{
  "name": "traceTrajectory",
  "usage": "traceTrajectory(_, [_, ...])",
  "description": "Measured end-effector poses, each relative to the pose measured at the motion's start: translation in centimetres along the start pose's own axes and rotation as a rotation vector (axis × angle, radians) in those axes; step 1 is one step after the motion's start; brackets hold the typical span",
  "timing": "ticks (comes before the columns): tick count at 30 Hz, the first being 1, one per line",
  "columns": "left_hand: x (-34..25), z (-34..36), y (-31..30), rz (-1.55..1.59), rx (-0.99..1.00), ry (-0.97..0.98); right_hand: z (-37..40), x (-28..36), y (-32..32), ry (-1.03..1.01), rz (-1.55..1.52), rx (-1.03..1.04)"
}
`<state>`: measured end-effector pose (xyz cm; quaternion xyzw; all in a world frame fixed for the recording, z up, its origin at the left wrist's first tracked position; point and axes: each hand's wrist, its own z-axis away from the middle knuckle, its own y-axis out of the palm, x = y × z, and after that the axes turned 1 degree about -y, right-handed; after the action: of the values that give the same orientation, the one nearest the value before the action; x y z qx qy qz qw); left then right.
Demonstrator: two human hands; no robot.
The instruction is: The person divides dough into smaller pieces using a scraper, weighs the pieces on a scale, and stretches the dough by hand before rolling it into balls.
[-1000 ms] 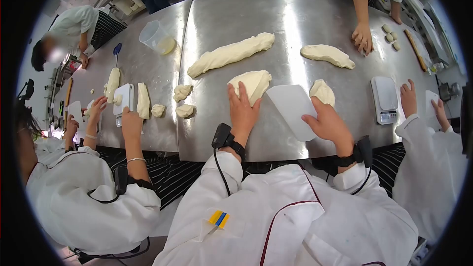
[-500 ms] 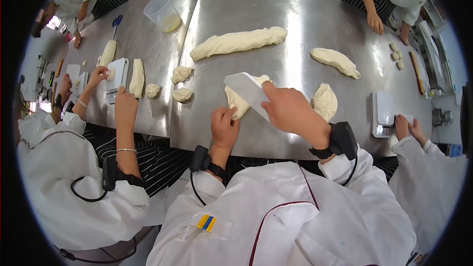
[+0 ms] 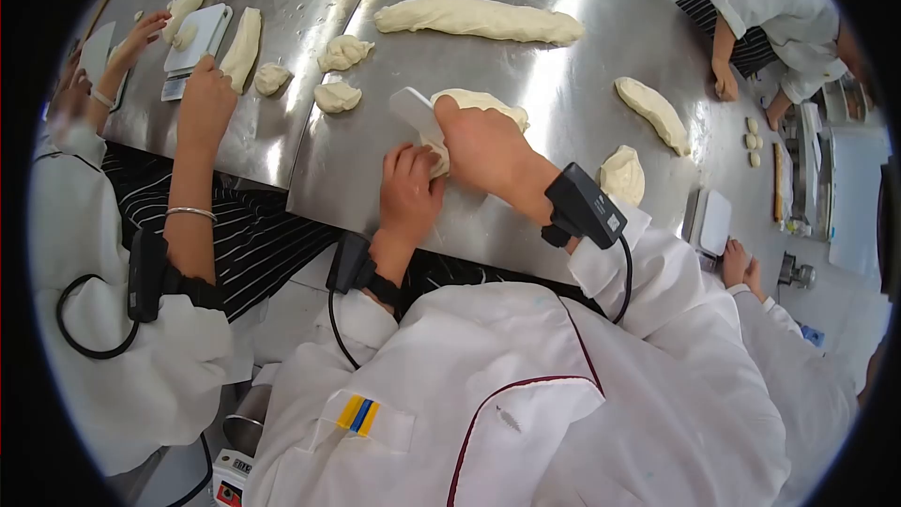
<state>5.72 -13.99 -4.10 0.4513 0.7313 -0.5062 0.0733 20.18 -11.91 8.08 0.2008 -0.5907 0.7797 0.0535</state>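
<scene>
My right hand [image 3: 490, 148] is closed on a white dough scraper [image 3: 411, 109], whose blade stands steeply against a piece of dough [image 3: 483, 103] on the steel table. The larger part of this dough lies behind the scraper and my right hand. My left hand [image 3: 409, 190] grips the near end of the dough, its fingers close beside the blade. Whether the blade has cut right through is hidden. Two small dough lumps, one [image 3: 343, 53] behind the other [image 3: 337, 97], rest left of my hands.
A long dough roll [image 3: 479, 19] lies farther back on the table [image 3: 526, 216]. To the right are a shorter dough strip [image 3: 652, 115] and a rounded dough piece [image 3: 622, 176]. At left, a co-worker's hands are by a scale [image 3: 198, 38]; another scale [image 3: 710, 222] stands at right.
The view has shifted and turned. The scraper has gone from lying slanted over the dough to standing steeper in it, and my two hands are closer together.
</scene>
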Motion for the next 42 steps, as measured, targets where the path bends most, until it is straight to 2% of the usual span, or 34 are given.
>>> traceTrajectory(3, [1.7, -0.1, -0.5, 0.046, 0.049, -0.121, 2.6, -1.9, 0.0, 0.073, -0.048, -0.003])
traceTrajectory(5, [1.9, -0.5, -1.4, 0.232, -0.005, -0.353, 6.5, -3.9, 0.7, 0.178, -0.163, 0.09])
traceTrajectory(6, [2.2, -0.9, -1.7, 0.329, -0.035, -0.469, 8.8, -5.1, 1.8, 0.171, -0.126, 0.159])
traceTrajectory(7, [3.7, -0.6, -1.4, 0.583, -0.064, -0.617, 11.0, -6.1, 3.3, 0.241, -0.154, 0.222])
traceTrajectory(8, [5.5, -0.3, -1.2, 0.842, -0.079, -0.764, 12.8, -6.6, 4.2, 0.253, -0.24, 0.181])
traceTrajectory(9, [6.1, -0.6, -2.2, 1.291, -0.14, -0.989, 14.4, -7.4, 4.2, 0.279, -0.32, 0.129])
traceTrajectory(10, [5.9, -0.6, -3.9, 1.653, -0.067, -1.057, 15.2, -7.9, 3.6, 0.263, -0.334, 0.052])
traceTrajectory(13, [2.6, -2.4, -5.4, 1.613, -0.045, -1.141, 16.8, -7.8, 2.3, 0.252, -0.385, -0.166])
traceTrajectory(15, [4.1, -2.9, -4.3, 1.599, 0.15, -1.109, 17.2, -7.9, 1.4, 0.231, -0.41, -0.267])
traceTrajectory(17, [2.7, -3.2, -3.1, 1.265, 0.181, -1.061, 18.2, -8.3, 1.1, 0.251, -0.437, -0.376])
traceTrajectory(18, [0.8, -3.6, -3.2, 1.08, 0.167, -1.032, 18.8, -8.3, 0.8, 0.258, -0.465, -0.451])
traceTrajectory(20, [-1.2, -5.0, -3.3, 0.886, -0.002, -1.015, 19.5, -8.5, 1.5, 0.251, -0.534, -0.615])
traceTrajectory(21, [-1.6, -5.8, -4.0, 0.744, -0.09, -0.924, 19.8, -9.0, 2.2, 0.252, -0.564, -0.706])
traceTrajectory(22, [-2.2, -6.5, -5.5, 0.596, -0.096, -0.753, 20.1, -9.2, 2.5, 0.266, -0.627, -0.743])
traceTrajectory(25, [-3.8, -9.1, -9.4, 0.368, -0.401, 0.01, 21.1, -10.2, 3.2, 0.355, -0.712, -0.792])
traceTrajectory(28, [-6.8, -10.7, -10.4, 0.452, -0.619, 0.229, 20.8, -10.6, 3.4, 0.389, -0.708, -0.829])
traceTrajectory(31, [-3.3, -8.2, -9.1, -0.082, -0.409, 0.244, 20.3, -10.5, 3.2, 0.402, -0.69, -0.808])
traceTrajectory(33, [1.0, -3.5, -6.1, -0.592, 0.089, 0.077, 20.1, -10.1, 3.1, 0.396, -0.698, -0.784])
traceTrajectory(35, [1.7, 0.7, -5.0, -0.519, 0.196, -0.243, 19.5, -9.9, 3.0, 0.368, -0.717, -0.8])
traceTrajectory(38, [0.9, 0.8, -5.8, -0.504, 0.13, -0.135, 19.5, -9.7, 3.1, 0.347, -0.789, -0.828])
traceTrajectory(42, [1.6, -2.7, -3.9, -0.107, 0.219, -0.158, 19.1, -9.8, 2.9, 0.384, -0.742, -0.764])
